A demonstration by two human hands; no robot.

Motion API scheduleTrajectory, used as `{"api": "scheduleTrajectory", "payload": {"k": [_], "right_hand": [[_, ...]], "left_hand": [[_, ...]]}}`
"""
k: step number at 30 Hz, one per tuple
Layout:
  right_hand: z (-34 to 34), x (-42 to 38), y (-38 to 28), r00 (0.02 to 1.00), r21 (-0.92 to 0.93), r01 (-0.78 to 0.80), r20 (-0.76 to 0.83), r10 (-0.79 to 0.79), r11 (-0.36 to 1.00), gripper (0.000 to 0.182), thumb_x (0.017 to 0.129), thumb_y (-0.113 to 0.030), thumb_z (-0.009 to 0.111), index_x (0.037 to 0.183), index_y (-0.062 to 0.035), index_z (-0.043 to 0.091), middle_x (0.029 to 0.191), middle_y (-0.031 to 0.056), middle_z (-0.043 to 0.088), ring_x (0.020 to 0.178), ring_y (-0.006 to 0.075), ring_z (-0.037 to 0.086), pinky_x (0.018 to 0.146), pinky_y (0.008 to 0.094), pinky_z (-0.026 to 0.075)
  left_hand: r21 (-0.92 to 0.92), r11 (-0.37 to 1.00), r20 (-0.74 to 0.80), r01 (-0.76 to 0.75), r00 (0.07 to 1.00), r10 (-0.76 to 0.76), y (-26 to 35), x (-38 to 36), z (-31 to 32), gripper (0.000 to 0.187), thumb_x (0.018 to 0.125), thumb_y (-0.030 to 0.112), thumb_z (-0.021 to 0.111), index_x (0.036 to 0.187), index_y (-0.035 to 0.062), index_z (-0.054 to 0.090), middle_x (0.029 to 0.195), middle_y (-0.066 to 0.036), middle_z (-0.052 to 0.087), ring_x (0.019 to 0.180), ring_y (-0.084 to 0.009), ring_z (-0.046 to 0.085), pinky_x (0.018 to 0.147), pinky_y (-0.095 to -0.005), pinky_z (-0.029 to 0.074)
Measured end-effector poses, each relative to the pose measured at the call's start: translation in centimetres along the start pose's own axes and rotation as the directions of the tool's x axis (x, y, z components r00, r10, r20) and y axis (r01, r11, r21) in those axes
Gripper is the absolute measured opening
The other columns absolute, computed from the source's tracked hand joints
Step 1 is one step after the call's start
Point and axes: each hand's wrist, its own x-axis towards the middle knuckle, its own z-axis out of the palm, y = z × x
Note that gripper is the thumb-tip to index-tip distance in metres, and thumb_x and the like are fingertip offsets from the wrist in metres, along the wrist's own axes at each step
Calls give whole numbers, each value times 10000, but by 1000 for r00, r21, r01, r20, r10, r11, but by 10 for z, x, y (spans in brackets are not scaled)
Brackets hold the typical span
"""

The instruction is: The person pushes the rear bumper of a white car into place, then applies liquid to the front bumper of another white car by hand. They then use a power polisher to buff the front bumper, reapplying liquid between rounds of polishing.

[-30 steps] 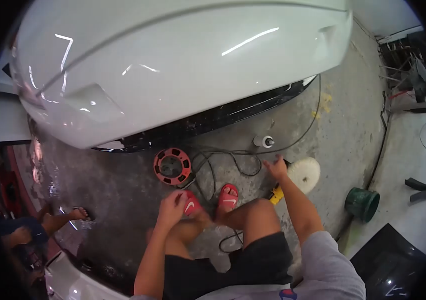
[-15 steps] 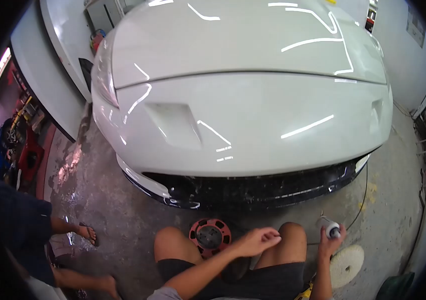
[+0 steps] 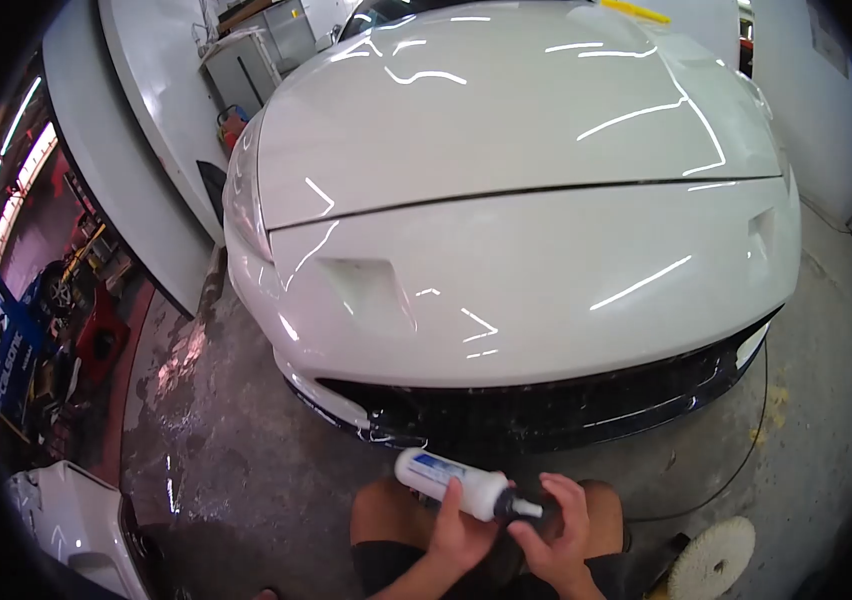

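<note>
My left hand (image 3: 461, 535) is wrapped round a white squeeze bottle (image 3: 451, 482) with a blue label, tilted so its black cap and pale nozzle (image 3: 526, 510) point right. My right hand (image 3: 564, 535) is right at the cap, thumb and fingers curved and apart on either side of the nozzle. Both hands are over my lap, in front of a car's pale, glossy front bumper (image 3: 526, 310). A round, fluffy, cream-coloured buffing pad (image 3: 703, 572) lies to the right of my knees.
The car's hood (image 3: 506, 120) rises ahead, its dark lower grille (image 3: 556, 405) close before my knees. A black cord (image 3: 736, 475) runs over the wet concrete floor. A white car body part (image 3: 71, 520) stands at lower left, and a grey wall panel (image 3: 116, 150) beyond.
The bottle has passed from my right hand to my left, and both hands have come together over my lap. The view has shifted; the person at left has mostly left it.
</note>
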Motion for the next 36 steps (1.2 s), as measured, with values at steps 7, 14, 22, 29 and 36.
{"api": "scheduleTrajectory", "payload": {"k": [7, 14, 22, 29, 36], "right_hand": [[33, -16, 11, 797, 639, -509, 94, 597, 577, 256, 919, -10, 571, 1173, 2, 538, 1088, 141, 645, 904, 168, 639, 769, 295, 568], [38, -20, 11, 541, 792, -603, 317, 779, 96, 203, 908, -12, 583, 1108, -18, 553, 1041, 176, 660, 882, 241, 676, 747, 344, 595], [46, -20, -5, 462, 747, -660, 490, 740, -82, 185, 904, -3, 565, 1089, -11, 564, 1015, 182, 663, 907, 276, 679, 774, 362, 592], [46, -20, -14, 487, 745, -654, 544, 684, -127, 147, 905, -40, 569, 1051, -31, 575, 1025, 179, 661, 934, 287, 669, 814, 381, 580], [41, -16, -23, 514, 772, -618, 537, 669, -146, 167, 905, -24, 551, 1069, -52, 564, 1140, 202, 634, 998, 293, 656, 838, 405, 573]], "left_hand": [[312, 838, -50, -447, 873, 484, 11, 6, -3, 353, 866, 198, 695, 1106, -11, 544, 1042, -145, 644, 952, -224, 641, 841, -350, 517], [562, 498, 122, -661, 661, 740, 39, -1, 1, 342, 794, 36, 742, 1066, -28, 546, 949, -104, 645, 844, -168, 646, 749, -287, 529], [531, 363, 234, -766, 544, 806, 63, -18, 15, 381, 768, 14, 759, 1065, -22, 523, 930, -92, 628, 817, -170, 639, 736, -295, 525], [507, 295, 289, -810, 482, 827, 71, -24, 18, 392, 789, 28, 752, 1095, -26, 513, 936, -88, 635, 819, -167, 638, 743, -293, 522], [416, 413, 116, -810, 498, 860, 72, -15, 19, 385, 871, 109, 682, 1180, -13, 489, 1028, -64, 584, 916, -152, 572, 825, -289, 469]]}}
